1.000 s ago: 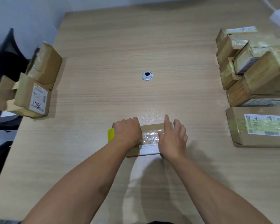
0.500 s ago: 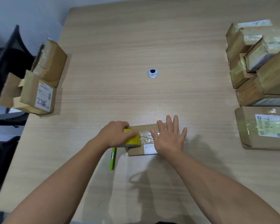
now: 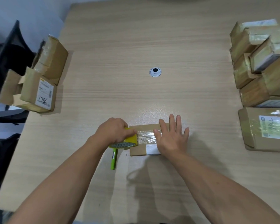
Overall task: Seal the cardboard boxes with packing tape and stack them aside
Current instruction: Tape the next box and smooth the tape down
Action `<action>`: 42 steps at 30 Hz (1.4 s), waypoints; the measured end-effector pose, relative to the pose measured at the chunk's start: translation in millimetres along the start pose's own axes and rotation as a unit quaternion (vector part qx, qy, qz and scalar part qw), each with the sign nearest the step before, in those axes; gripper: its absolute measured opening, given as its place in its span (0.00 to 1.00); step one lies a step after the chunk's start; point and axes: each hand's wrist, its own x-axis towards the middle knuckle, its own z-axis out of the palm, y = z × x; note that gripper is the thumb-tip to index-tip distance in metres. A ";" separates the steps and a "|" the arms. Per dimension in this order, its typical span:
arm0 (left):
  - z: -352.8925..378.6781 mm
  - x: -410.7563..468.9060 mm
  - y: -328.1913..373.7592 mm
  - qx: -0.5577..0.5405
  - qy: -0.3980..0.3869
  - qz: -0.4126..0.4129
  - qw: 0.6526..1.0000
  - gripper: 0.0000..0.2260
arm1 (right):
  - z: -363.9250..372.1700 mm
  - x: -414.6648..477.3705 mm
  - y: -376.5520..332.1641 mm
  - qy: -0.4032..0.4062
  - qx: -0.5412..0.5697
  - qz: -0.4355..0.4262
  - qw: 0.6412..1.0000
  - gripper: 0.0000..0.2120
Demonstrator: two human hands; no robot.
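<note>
1. Pen point(image 3: 113, 160): green, lies on the table point(image 3: 152, 199) nearest the person, top end tucked under the tape roll. Barrel print too small to read.
2. Step in hand: taping. Small cardboard box point(image 3: 138, 151) lies flat at front centre of the table. Left hand point(image 3: 114, 131) is curled round the yellow tape roll point(image 3: 125, 142) at the box's left end. Clear strip point(image 3: 146, 135) runs from the roll across the box top and under the other hand.
3. Right hand point(image 3: 172, 139): flat, fingers straight and spread. It pins strip and box down and grasps nothing.
4. White label point(image 3: 152, 148) on the box's near edge is half covered by the right hand. Text unreadable.
5. Next move, my read: part the strip at the left end while the right hand keeps the box pinned, rub the tail down over the edge, then carry the box to a pile. No cutter in sight, so a clean tear is the tricky bit.
6. Flat box point(image 3: 252, 131) to the right, well apart: glossy tape, printed label, handwritten digits that look like 786.
7. Left-edge boxes point(image 3: 39, 92): the front one has a white label with what reads as 786, upside down from here. Flaps stand open behind it, so likely unsealed stock.
8. Cable grommet point(image 3: 155, 72) mid-table.
9. Far right stack point(image 3: 249, 50): several taped boxes piled unevenly, probably the finished lot. Labels blurred.
</note>
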 end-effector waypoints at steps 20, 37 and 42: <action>7.7 6.3 33.6 0.057 -0.022 -0.037 0.997 0.25 | -1.4 -3.5 49.6 0.141 0.157 0.012 0.977 0.22; -22.2 -18.7 12.2 -0.197 0.031 0.179 0.964 0.17 | -9.7 -7.1 69.3 0.170 0.312 0.009 0.935 0.29; -14.1 -10.3 6.1 -0.223 -0.004 0.139 0.965 0.15 | -8.8 -4.9 69.6 0.149 0.279 0.002 0.949 0.20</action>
